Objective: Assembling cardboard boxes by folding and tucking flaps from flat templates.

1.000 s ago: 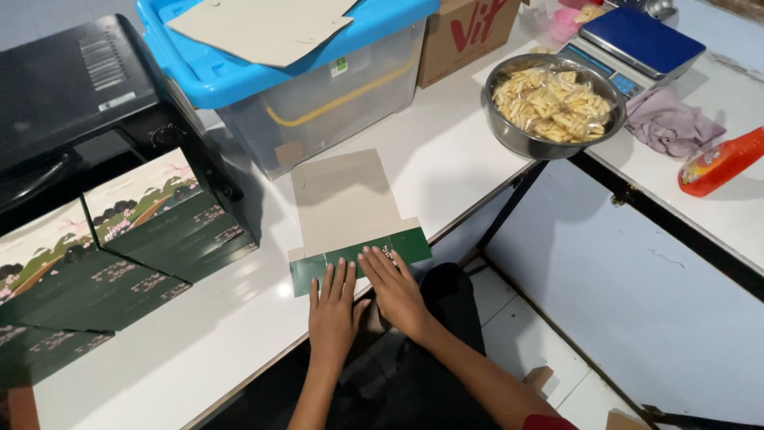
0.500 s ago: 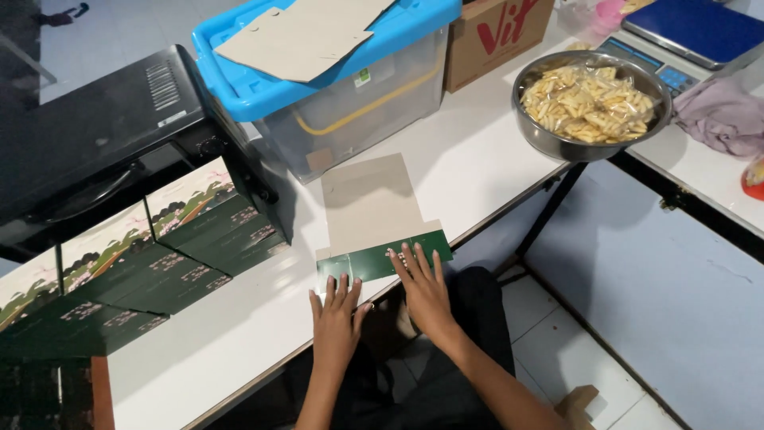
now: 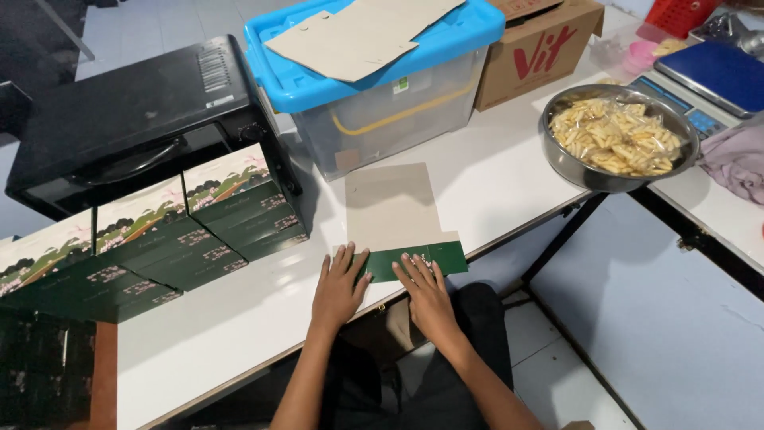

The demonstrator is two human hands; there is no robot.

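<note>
A flat cardboard box blank [image 3: 393, 209] lies on the white table [image 3: 239, 318], brown side up, with its dark green flap [image 3: 444, 256] folded over at the near edge. My left hand [image 3: 339, 285] presses flat on the left end of that flap, fingers spread. My right hand [image 3: 425, 291] presses on the flap just right of it, fingers apart. Neither hand holds anything.
Stacks of folded green boxes [image 3: 159, 239] stand at the left before a black oven [image 3: 135, 119]. A clear bin with a blue lid [image 3: 374, 87] carries more brown blanks. A brown carton [image 3: 541, 56], a metal bowl of snacks [image 3: 619, 137], a blue scale [image 3: 720, 76] and a cloth [image 3: 736, 159] sit right.
The view has shifted, with the table contents sliding right and down in frame. Both hands stay pressed on the green flap with little movement.
</note>
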